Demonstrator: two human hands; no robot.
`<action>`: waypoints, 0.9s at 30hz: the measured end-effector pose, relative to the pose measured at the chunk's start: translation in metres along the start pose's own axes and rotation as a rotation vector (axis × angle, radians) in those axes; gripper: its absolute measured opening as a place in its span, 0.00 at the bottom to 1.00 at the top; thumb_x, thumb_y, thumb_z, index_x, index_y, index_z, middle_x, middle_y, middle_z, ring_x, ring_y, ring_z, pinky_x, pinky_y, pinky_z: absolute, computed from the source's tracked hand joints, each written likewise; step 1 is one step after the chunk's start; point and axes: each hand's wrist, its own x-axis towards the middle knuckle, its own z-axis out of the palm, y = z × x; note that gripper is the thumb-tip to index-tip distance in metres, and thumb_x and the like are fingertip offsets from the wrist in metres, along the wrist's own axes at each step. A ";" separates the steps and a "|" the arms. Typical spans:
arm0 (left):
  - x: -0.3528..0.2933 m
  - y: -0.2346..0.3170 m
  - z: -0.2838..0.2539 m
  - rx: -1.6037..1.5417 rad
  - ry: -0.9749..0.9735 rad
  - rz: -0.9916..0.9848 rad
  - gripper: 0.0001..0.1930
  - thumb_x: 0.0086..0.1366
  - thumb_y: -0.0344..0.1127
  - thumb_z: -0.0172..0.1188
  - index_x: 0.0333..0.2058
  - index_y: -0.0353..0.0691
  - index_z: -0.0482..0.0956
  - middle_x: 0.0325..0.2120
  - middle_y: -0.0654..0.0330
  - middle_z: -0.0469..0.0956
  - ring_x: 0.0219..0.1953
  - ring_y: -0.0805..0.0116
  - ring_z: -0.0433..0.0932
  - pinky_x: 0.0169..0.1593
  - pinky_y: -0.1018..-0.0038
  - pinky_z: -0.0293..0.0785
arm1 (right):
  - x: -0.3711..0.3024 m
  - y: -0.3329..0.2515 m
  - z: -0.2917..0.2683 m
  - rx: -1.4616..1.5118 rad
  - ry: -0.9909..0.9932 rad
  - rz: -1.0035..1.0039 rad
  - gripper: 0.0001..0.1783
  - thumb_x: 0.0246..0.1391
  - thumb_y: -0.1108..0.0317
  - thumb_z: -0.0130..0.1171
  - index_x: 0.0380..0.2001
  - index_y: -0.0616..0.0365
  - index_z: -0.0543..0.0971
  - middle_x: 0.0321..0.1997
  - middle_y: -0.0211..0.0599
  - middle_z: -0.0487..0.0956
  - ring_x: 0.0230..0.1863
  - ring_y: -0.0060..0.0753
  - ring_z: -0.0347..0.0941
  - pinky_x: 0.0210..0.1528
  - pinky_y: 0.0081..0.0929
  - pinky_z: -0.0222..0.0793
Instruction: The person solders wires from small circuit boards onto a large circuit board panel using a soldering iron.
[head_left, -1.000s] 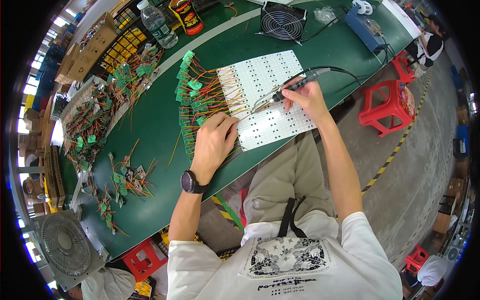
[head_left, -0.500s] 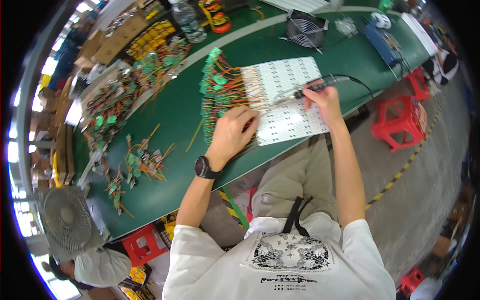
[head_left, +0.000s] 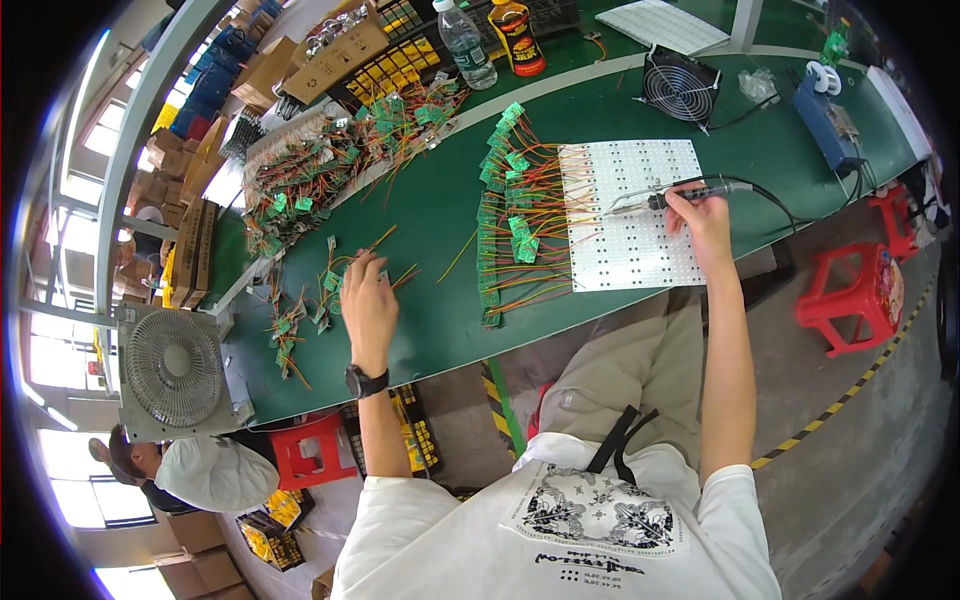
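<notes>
My right hand (head_left: 700, 225) is closed round a soldering iron (head_left: 690, 192), its metal tip pointing left over a white perforated panel (head_left: 640, 262). Along the panel's left edge, red and yellow wires (head_left: 545, 212) run to a row of small green circuit boards (head_left: 488, 240). On the left, my left hand (head_left: 368, 310), with a dark watch on its wrist, is over a small loose group of wired circuit boards (head_left: 330, 283). Its fingers look parted and partly hide those boards; nothing shows held in them.
Behind lies a big heap of wired boards (head_left: 300, 175). A water bottle (head_left: 466, 45), a yellow-and-black bottle (head_left: 516, 38), a cooling fan (head_left: 682, 88) and a blue box-shaped unit (head_left: 826, 125) stand along the far side. The iron's black cable (head_left: 775, 205) trails right. Red stools (head_left: 850, 300) stand beyond the table.
My left hand has left the wires at the panel's left edge and moved left to the loose boards. My right hand still holds the iron over the panel. The whole view has shifted.
</notes>
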 end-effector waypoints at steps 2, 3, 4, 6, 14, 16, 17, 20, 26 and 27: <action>-0.019 -0.017 0.000 -0.058 -0.088 -0.128 0.08 0.62 0.27 0.56 0.40 0.37 0.77 0.40 0.55 0.77 0.42 0.54 0.76 0.45 0.62 0.73 | 0.001 0.002 -0.003 -0.005 -0.007 -0.004 0.08 0.53 0.72 0.63 0.34 0.65 0.78 0.23 0.34 0.77 0.20 0.23 0.73 0.22 0.19 0.65; -0.024 -0.023 0.001 -0.117 -0.176 -0.261 0.07 0.64 0.29 0.55 0.39 0.36 0.77 0.40 0.55 0.77 0.39 0.55 0.77 0.42 0.62 0.73 | 0.001 0.002 -0.004 0.000 -0.007 -0.007 0.08 0.53 0.72 0.63 0.34 0.65 0.78 0.23 0.34 0.77 0.20 0.23 0.73 0.22 0.19 0.65; -0.026 -0.026 0.002 -0.113 -0.174 -0.259 0.07 0.64 0.29 0.55 0.39 0.36 0.77 0.40 0.55 0.77 0.39 0.55 0.77 0.42 0.62 0.73 | 0.001 0.002 -0.004 0.003 -0.009 -0.010 0.08 0.54 0.72 0.63 0.34 0.65 0.78 0.23 0.34 0.77 0.20 0.22 0.73 0.22 0.19 0.66; -0.031 -0.032 0.005 -0.212 -0.091 -0.325 0.08 0.66 0.34 0.58 0.37 0.34 0.77 0.35 0.53 0.79 0.30 0.58 0.79 0.36 0.66 0.74 | 0.001 0.001 -0.004 0.006 -0.012 -0.009 0.08 0.54 0.72 0.63 0.34 0.65 0.78 0.23 0.34 0.77 0.20 0.23 0.73 0.22 0.19 0.66; -0.001 -0.040 0.018 -0.043 -0.331 -0.533 0.21 0.58 0.54 0.63 0.28 0.39 0.78 0.21 0.56 0.79 0.29 0.54 0.80 0.35 0.61 0.74 | 0.000 0.000 -0.001 0.006 -0.009 -0.026 0.08 0.54 0.71 0.63 0.34 0.65 0.78 0.22 0.34 0.77 0.19 0.22 0.73 0.22 0.19 0.66; 0.004 -0.041 0.016 -0.016 -0.360 -0.527 0.21 0.56 0.54 0.63 0.26 0.38 0.79 0.22 0.54 0.81 0.30 0.54 0.81 0.36 0.61 0.75 | 0.000 -0.001 -0.001 0.011 -0.008 -0.017 0.08 0.54 0.71 0.63 0.34 0.65 0.78 0.22 0.34 0.77 0.19 0.22 0.73 0.21 0.18 0.66; 0.007 -0.040 0.012 -0.028 -0.384 -0.544 0.20 0.56 0.52 0.62 0.25 0.38 0.80 0.23 0.54 0.81 0.30 0.53 0.81 0.37 0.61 0.76 | 0.000 0.000 -0.002 0.008 -0.002 -0.017 0.08 0.54 0.71 0.63 0.34 0.65 0.78 0.22 0.34 0.77 0.19 0.22 0.73 0.21 0.18 0.66; 0.012 -0.037 0.000 -0.080 -0.362 -0.540 0.16 0.57 0.46 0.59 0.25 0.36 0.82 0.21 0.52 0.82 0.27 0.53 0.82 0.37 0.63 0.76 | 0.001 0.000 -0.002 0.006 -0.005 -0.017 0.08 0.53 0.72 0.63 0.34 0.66 0.78 0.22 0.34 0.77 0.19 0.22 0.73 0.21 0.19 0.66; -0.001 -0.043 -0.016 -1.362 -0.122 -0.938 0.15 0.66 0.37 0.54 0.43 0.29 0.76 0.32 0.57 0.77 0.29 0.65 0.81 0.32 0.75 0.75 | 0.000 0.000 -0.003 0.019 -0.003 -0.023 0.09 0.53 0.72 0.64 0.34 0.66 0.78 0.22 0.34 0.77 0.19 0.23 0.73 0.21 0.19 0.67; -0.005 -0.038 -0.018 -1.470 -0.153 -0.913 0.15 0.67 0.33 0.52 0.48 0.30 0.72 0.36 0.58 0.72 0.34 0.62 0.81 0.37 0.74 0.77 | 0.000 0.000 -0.004 0.019 0.001 -0.020 0.09 0.53 0.72 0.64 0.34 0.66 0.78 0.22 0.34 0.77 0.19 0.23 0.73 0.21 0.19 0.67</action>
